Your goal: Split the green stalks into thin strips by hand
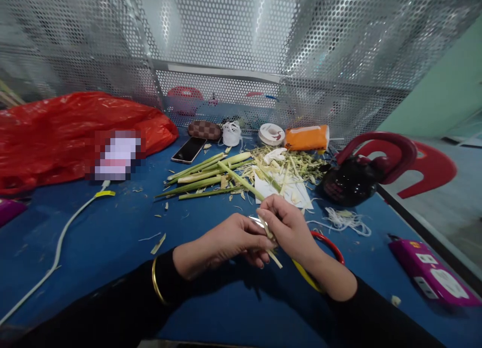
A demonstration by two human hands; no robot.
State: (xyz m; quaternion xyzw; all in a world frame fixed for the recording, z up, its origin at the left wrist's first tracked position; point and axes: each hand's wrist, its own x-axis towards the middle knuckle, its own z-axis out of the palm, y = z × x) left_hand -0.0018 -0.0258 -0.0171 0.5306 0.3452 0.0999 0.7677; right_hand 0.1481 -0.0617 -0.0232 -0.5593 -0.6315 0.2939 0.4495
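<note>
My left hand (241, 237) is closed around a pale, narrow strip of plant stalk (275, 259), whose end pokes out below the fingers. My right hand (288, 225) meets it from the right, thumb and fingers pinched on the same strip. A longer green stalk (241, 179) runs from the pile to behind my right hand; whether it joins the strip is hidden. Scissors with red and yellow handles (333, 245) show under my right wrist. A shiny metal piece, perhaps their blade, shows between the hands.
Cut green stalks (203, 175) and a heap of shreds (305, 162) lie ahead on the blue table (124, 227). A black pot-like object with a red handle (350, 182), tangled white string (348, 221) and a purple box (433, 272) are rightward. A red plastic bag (68, 132) and charging phone (116, 154) are leftward.
</note>
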